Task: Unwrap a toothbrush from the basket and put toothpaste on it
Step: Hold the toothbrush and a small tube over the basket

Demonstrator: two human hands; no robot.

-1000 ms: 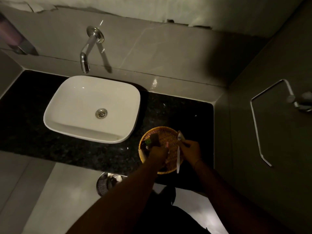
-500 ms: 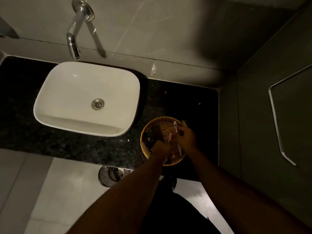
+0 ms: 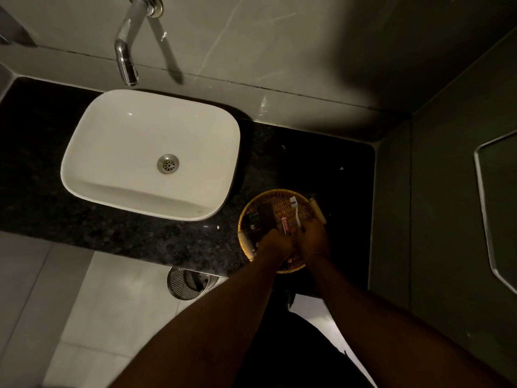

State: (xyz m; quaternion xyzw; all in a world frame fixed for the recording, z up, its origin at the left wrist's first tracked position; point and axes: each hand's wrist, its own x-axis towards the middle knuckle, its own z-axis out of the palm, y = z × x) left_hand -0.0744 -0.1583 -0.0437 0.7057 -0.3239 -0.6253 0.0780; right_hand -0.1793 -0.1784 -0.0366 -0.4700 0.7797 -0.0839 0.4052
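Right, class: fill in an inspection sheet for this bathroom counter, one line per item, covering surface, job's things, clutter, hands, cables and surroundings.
Surface: dark speckled counter, white basin set on it.
Job's things: woven basket right of the basin; white toothbrush unwrapped, head up; small pink tube beside it.
Clutter: dark sachets and a small bottle in the basket.
Hands: left hand holds the tube; right hand holds the toothbrush.
Cables: nothing seen.
Surroundings: chrome tap on the wall, metal bin on the floor.

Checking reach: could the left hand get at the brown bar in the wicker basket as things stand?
Probably yes: the brown bar lies uncovered just beyond the left hand, though that hand already holds a small pink tube.
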